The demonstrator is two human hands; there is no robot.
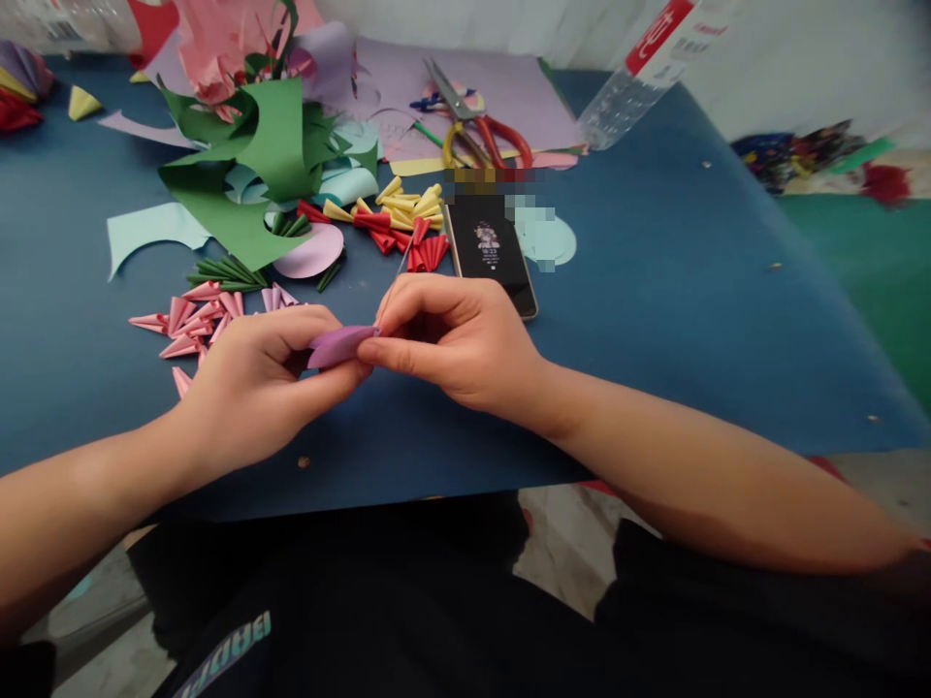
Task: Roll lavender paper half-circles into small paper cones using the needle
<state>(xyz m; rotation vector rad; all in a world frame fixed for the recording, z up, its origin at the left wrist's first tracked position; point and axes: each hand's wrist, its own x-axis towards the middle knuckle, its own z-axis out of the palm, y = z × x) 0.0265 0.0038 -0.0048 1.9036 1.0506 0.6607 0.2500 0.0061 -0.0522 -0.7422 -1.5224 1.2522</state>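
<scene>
My left hand pinches a small purple paper cone between thumb and fingers, just this side of the phone and a little to its left. My right hand closes on the cone's tip from the other side, fingertips touching it, and a thin needle or wire rises from that grip toward the phone; it is too fine for me to say which. How much of the cone sits inside my left palm I cannot tell.

The phone lies flat on the blue counter, screen lit, but its small writing is unreadable (the strip just beyond its top edge is blurred out). Left of the phone lie red paper cones and yellow paper cones; further left, pink paper cones and green paper scraps. Beyond the phone, red-handled scissors rest on lilac paper sheets. To the phone's upper right a clear plastic bottle lies cut off by the frame's top; its red label carries white characters that I cannot read. My dark garment shows pale lettering at the bottom edge, cut off and skewed, not legible.
</scene>
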